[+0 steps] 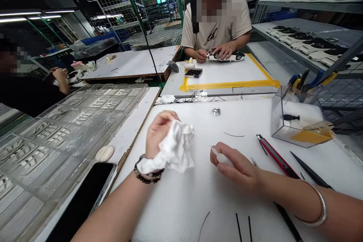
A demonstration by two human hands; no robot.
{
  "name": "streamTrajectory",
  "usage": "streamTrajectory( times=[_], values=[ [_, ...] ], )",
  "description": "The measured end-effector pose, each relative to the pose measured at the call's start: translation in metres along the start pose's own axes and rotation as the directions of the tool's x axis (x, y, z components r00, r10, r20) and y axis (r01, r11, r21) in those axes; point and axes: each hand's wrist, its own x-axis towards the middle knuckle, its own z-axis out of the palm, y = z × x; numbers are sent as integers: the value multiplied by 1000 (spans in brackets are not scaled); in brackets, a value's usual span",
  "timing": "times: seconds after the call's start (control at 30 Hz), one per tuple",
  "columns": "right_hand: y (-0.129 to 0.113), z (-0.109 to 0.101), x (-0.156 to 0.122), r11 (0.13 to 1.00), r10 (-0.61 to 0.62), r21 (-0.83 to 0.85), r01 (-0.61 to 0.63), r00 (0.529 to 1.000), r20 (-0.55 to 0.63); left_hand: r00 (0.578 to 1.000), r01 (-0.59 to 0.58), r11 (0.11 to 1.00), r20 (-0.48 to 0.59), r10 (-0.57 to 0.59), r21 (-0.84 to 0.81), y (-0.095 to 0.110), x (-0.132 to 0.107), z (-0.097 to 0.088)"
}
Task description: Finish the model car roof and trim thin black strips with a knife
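Observation:
My left hand (159, 131) is closed on a crumpled white cloth (176, 146), held just above the white work table (198, 204); a dark bead bracelet sits at that wrist. My right hand (234, 164) rests on the table to the right, its fingers pinched round a small white piece (219, 155) with a thin pointed tip. The two hands are a short gap apart.
A red craft knife (273, 155), black tweezers (310, 172) and a clear box (297, 123) of pliers lie to the right. A phone (85, 196), a white earbud case (104, 153) and clear plastic trays (70, 121) lie left. A person opposite handles a toy car (227, 56); another person sits far left.

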Motion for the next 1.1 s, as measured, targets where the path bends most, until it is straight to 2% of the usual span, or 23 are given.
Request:
streamTrajectory(
  times=[0.07, 0.2, 0.33, 0.43, 0.63, 0.77, 0.97, 1.1],
  values=[
    [0, 1, 1, 999, -32, 4, 32, 999, -7, 990, 105, 994, 93, -106, 11, -9, -7, 5],
    [-2, 2, 5, 989, -133, 64, 133, 991, 1, 936, 232, 973, 269, -228, 15, -17, -22, 15],
    [-3, 3, 5, 986, -117, 123, 115, 993, 11, 910, 291, 955, 322, -261, -50, -17, -25, 17],
    [-3, 4, 5, 985, -126, 116, 124, 992, 15, 912, 275, 959, 334, -240, -62, -17, -25, 17],
    [-3, 3, 7, 988, -100, 124, 96, 995, 21, 911, 195, 981, 367, -187, 16, -17, -26, 16],
    [-7, 2, 8, 988, -117, 114, 109, 991, 69, 914, 144, 987, 373, -160, 69, -18, -26, 17],
    [-8, 3, 9, 986, -105, 134, 95, 992, 64, 922, 119, 990, 362, -137, 71, -17, -26, 18],
    [-5, 3, 8, 986, -55, 162, 46, 997, 54, 922, 146, 987, 352, -163, 74, -18, -27, 19]
  ],
)
